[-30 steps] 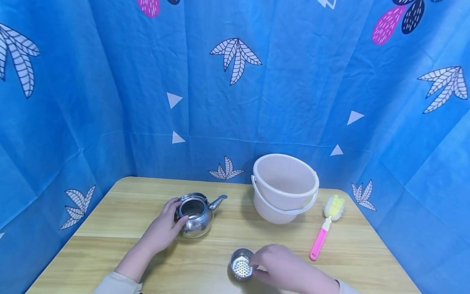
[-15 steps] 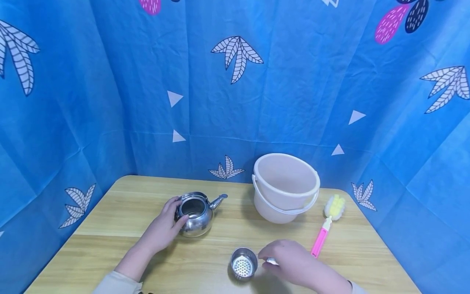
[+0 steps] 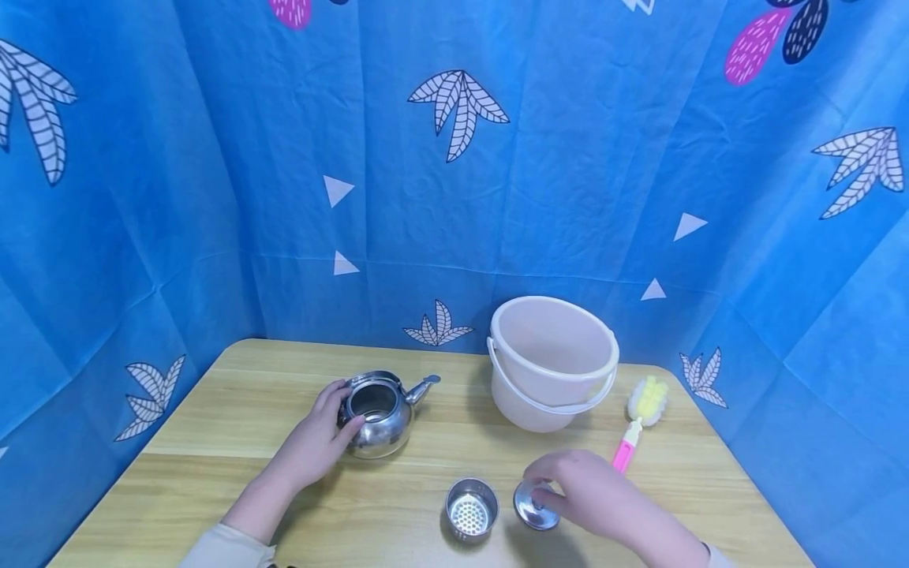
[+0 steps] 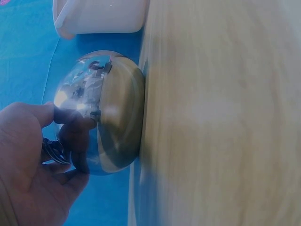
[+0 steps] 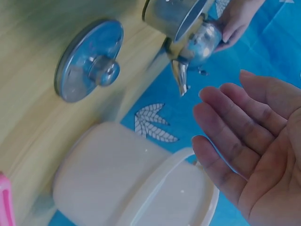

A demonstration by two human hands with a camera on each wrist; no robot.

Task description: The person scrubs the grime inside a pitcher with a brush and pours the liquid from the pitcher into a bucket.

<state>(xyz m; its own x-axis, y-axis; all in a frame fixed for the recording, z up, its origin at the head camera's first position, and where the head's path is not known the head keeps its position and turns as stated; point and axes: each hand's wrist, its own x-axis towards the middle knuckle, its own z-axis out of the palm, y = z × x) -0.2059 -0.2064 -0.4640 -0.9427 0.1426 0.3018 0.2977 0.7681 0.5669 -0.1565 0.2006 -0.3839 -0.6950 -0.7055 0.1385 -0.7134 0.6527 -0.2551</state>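
Observation:
My left hand (image 3: 312,446) grips a small stainless steel teapot (image 3: 387,438) at its rim and side; the pot stands lidless with its spout toward the right. In the left wrist view, thumb and fingers press on the shiny pot body (image 4: 120,103). To the pot's front right stands a metal strainer cup (image 3: 471,517) with a perforated bottom. Beside it a round metal lid (image 3: 534,514) lies knob up under my right hand (image 3: 592,497). The right wrist view shows that hand (image 5: 263,155) with fingers extended, apart from the lid (image 5: 84,70).
A white bucket (image 3: 533,396) with its handle lowered stands at the back right. Right of it lies a sponge brush (image 3: 646,401) with a pink handle, partly covered by my right hand in the head view. A blue patterned curtain (image 3: 426,221) surrounds the wooden table (image 3: 270,375).
My right hand has left the strainer cup's rim and moved right, to above the lid, which now shows more fully. The left hand and teapot stay in place.

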